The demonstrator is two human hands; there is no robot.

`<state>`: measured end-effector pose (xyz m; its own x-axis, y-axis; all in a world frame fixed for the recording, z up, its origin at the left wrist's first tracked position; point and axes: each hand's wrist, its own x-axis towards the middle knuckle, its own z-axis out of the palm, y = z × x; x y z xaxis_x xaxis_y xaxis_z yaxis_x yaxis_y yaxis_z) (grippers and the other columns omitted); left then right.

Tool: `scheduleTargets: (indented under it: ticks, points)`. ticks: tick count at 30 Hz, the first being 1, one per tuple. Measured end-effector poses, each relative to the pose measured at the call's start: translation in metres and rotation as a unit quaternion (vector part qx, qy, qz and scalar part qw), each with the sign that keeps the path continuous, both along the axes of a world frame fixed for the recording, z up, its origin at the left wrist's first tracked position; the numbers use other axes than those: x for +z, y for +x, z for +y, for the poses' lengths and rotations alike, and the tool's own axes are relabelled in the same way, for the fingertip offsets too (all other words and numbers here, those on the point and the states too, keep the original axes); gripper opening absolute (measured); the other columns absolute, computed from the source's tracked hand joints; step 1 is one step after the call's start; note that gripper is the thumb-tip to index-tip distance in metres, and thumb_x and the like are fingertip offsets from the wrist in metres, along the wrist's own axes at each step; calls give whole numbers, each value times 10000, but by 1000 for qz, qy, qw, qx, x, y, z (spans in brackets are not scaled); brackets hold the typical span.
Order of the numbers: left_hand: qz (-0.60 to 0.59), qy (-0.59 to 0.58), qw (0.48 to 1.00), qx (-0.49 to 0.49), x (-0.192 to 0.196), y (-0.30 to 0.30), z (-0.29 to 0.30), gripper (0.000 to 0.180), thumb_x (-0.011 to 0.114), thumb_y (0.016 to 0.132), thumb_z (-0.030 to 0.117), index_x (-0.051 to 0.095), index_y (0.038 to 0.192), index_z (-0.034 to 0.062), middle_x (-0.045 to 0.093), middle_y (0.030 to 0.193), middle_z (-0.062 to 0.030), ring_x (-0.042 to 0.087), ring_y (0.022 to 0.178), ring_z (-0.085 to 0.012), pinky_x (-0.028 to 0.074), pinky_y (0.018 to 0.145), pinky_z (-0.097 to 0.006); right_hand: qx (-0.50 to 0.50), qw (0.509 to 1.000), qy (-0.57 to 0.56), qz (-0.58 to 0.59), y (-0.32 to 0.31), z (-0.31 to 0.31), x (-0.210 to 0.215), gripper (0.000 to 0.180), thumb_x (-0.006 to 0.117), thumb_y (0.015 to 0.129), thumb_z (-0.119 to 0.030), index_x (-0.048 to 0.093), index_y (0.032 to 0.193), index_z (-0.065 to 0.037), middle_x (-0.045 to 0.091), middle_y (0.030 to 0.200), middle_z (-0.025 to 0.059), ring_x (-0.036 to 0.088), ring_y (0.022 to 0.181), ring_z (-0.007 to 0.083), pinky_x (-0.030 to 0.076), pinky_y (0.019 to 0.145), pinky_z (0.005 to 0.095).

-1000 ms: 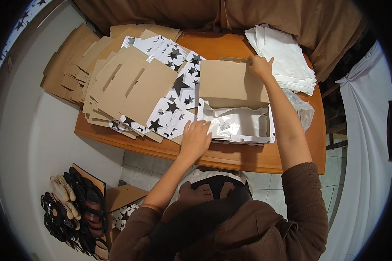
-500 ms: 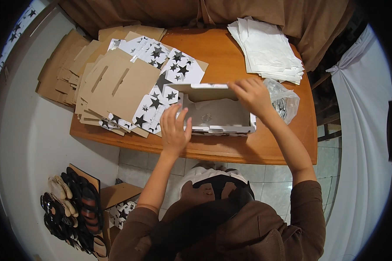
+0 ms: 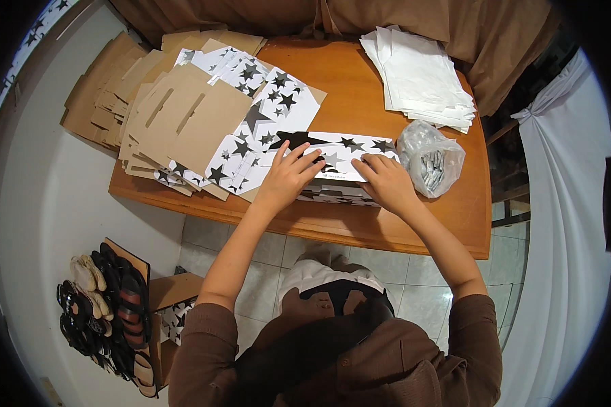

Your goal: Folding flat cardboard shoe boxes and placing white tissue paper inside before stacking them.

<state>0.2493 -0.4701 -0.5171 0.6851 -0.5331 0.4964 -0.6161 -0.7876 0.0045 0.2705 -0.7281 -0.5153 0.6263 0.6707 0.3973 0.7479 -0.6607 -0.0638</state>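
Observation:
A white cardboard box with black stars (image 3: pixel 345 144) stands near the front edge of the wooden table, its lid folded down over the top. My left hand (image 3: pixel 292 174) lies on the left part of the lid, fingers spread. On the right part rests my right hand (image 3: pixel 385 182), its fingers stretched over the lid and slightly bent. Both hands touch the box without gripping it. What is inside the box is hidden by the lid. Just right of the box sits a clear plastic bag (image 3: pixel 442 166) holding small silvery packets.
Flat brown and star-printed cardboard blanks (image 3: pixel 183 122) are piled on the left of the table (image 3: pixel 346 74). A stack of white paper sheets (image 3: pixel 421 78) lies at the back right. Below left, sandals (image 3: pixel 108 308) stand by an open cardboard box (image 3: pixel 173 292).
The box stood open with its inside showing; now its lid is down. My right hand has come down and toward me from the lid's raised edge. My left hand has moved right onto the lid.

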Motion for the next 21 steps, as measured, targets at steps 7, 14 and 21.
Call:
scheduleTargets:
  ticks: [7,14,21]
  points:
    - [25,17,999,-12,-16,-2,7,357,554,808,108,589,1161,143,583,1194,-31,500,1171,-224,330,1037,-447,3,999,-8,38,-7,-2,-10,460,589,847,-363,534,1235,-122,530,1239,134,507,1131,295,417,931,397]
    - [54,30,998,0,-27,10,28,410,566,804,52,562,1203,147,574,1219,-45,520,1158,-242,372,1010,-438,-5,999,3,53,-3,2,-15,441,625,829,-312,547,1225,-134,537,1229,137,513,1125,299,424,918,397]
    - [72,26,997,-28,-32,24,31,443,536,811,43,536,1240,153,560,1247,-51,528,1154,-242,383,997,-454,-26,997,12,66,3,10,-17,412,608,845,-284,543,1231,-154,541,1224,148,510,1138,306,415,944,400]
